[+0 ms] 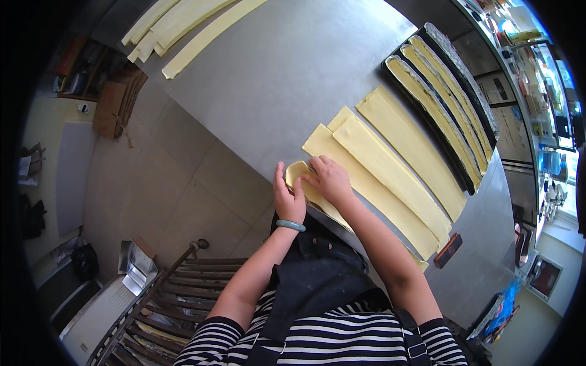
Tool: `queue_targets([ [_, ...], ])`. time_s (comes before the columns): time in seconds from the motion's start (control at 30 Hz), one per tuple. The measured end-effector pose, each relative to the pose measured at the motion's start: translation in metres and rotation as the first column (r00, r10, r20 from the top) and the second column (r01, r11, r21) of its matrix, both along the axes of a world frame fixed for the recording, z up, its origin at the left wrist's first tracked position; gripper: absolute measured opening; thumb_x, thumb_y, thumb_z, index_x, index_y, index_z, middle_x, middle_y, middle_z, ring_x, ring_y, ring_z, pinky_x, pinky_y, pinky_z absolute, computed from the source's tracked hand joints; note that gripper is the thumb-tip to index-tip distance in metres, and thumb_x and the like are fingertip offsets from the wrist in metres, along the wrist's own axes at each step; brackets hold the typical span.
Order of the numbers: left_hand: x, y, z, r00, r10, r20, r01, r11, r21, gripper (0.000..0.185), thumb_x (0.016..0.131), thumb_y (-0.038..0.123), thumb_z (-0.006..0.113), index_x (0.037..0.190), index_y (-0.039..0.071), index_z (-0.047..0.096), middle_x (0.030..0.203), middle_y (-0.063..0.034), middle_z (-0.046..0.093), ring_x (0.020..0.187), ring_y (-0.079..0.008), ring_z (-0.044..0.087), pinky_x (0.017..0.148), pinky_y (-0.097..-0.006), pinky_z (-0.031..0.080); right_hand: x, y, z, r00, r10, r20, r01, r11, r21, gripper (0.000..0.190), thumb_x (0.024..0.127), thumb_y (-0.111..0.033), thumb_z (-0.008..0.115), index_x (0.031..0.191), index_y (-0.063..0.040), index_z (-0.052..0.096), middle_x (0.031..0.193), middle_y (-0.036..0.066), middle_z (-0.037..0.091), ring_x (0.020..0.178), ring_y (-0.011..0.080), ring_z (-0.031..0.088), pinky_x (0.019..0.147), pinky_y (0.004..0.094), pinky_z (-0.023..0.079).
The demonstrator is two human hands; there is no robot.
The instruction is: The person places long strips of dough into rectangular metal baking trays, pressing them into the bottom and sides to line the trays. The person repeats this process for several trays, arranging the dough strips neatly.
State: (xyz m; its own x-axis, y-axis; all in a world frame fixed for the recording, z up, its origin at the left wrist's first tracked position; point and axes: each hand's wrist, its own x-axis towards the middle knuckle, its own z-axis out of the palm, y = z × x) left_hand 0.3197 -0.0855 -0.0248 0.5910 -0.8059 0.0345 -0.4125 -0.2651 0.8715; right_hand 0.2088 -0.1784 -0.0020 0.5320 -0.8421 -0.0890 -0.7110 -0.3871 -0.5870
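At the near edge of the metal table, my left hand (290, 194) cups the outer side of a long mold lined with pale dough (320, 200); its thumb touches the dough. The fingers of my right hand (330, 177) press at the inner side of the same dough, near its rounded end. Flat dough strips (366, 178) lie just right of my hands, some overlapping, and a separate strip (407, 146) lies beyond them. Farther right, long dark molds (430, 119) stand side by side with dough and crinkled lining inside. My right hand hides part of the dough's rim.
More dough strips (206, 41) lie at the table's far left corner. A phone (448, 250) rests right of the near strips. A slatted rack (183, 293) stands at lower left, beside a metal box (137, 270). Folded cardboard (120, 103) stands on the floor beyond the table's left edge.
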Motion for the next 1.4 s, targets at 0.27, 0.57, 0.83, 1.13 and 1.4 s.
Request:
queue_targets([
  [0.27, 0.011, -0.003, -0.003, 0.992, -0.012, -0.129, 0.030, 0.990, 0.138, 0.033, 0.098, 0.010, 0.061, 0.129, -0.002, 0.064, 0.146, -0.0175, 0.055, 0.124, -0.0342, 0.059, 0.100, -0.0375, 0.051, 0.011, -0.004, 0.000, 0.999, 0.025, -0.046, -0.025, 1.000, -0.004, 0.022, 0.090, -0.030, 0.071, 0.090, -0.009, 0.063, 0.089, 0.010, 0.065, 0.092, 0.0310, 0.067, 0.078, 0.0445, 0.054],
  [0.57, 0.029, 0.003, 0.001, 0.832, -0.050, -0.553, 0.089, 0.995, 0.043, 0.038, 0.112, 0.025, 0.043, 0.136, 0.002, 0.061, 0.144, -0.0131, 0.055, 0.112, -0.0253, 0.064, 0.092, -0.0354, 0.055, 0.008, -0.024, 0.004, 0.870, -0.147, 0.471, -0.068, 0.910, 0.409, 0.018, 0.093, -0.019, 0.070, 0.102, -0.004, 0.074, 0.101, 0.014, 0.070, 0.096, 0.0321, 0.066, 0.087, 0.0398, 0.054],
  [0.83, 0.028, -0.006, -0.009, 0.965, -0.172, -0.199, 0.169, 0.985, -0.031, 0.029, 0.100, 0.012, 0.064, 0.127, 0.000, 0.063, 0.130, -0.0123, 0.060, 0.116, -0.0247, 0.062, 0.100, -0.0349, 0.051, 0.005, -0.027, 0.005, 0.891, 0.033, 0.454, -0.198, 0.926, 0.322, 0.017, 0.084, -0.013, 0.078, 0.095, -0.002, 0.070, 0.098, 0.014, 0.070, 0.095, 0.0339, 0.067, 0.084, 0.0411, 0.054],
  [1.13, 0.034, -0.007, -0.004, 0.973, -0.229, -0.035, 0.230, 0.973, 0.013, 0.031, 0.090, 0.004, 0.063, 0.121, 0.001, 0.063, 0.128, -0.0140, 0.061, 0.113, -0.0326, 0.064, 0.095, -0.0389, 0.054, 0.009, -0.031, 0.010, 0.943, 0.176, 0.282, -0.225, 0.963, 0.151, 0.023, 0.083, -0.011, 0.073, 0.102, -0.005, 0.062, 0.094, 0.014, 0.069, 0.096, 0.0352, 0.067, 0.084, 0.0441, 0.054],
  [1.4, 0.048, -0.017, 0.018, 0.945, -0.327, 0.019, 0.321, 0.935, 0.154, 0.026, 0.095, 0.020, 0.070, 0.114, 0.003, 0.067, 0.114, -0.0131, 0.065, 0.095, -0.0329, 0.067, 0.081, -0.0380, 0.055, 0.013, -0.026, -0.001, 0.959, 0.178, 0.222, -0.197, 0.978, 0.070, 0.017, 0.084, -0.011, 0.070, 0.099, -0.006, 0.064, 0.092, 0.013, 0.070, 0.096, 0.0337, 0.068, 0.085, 0.0441, 0.054],
])
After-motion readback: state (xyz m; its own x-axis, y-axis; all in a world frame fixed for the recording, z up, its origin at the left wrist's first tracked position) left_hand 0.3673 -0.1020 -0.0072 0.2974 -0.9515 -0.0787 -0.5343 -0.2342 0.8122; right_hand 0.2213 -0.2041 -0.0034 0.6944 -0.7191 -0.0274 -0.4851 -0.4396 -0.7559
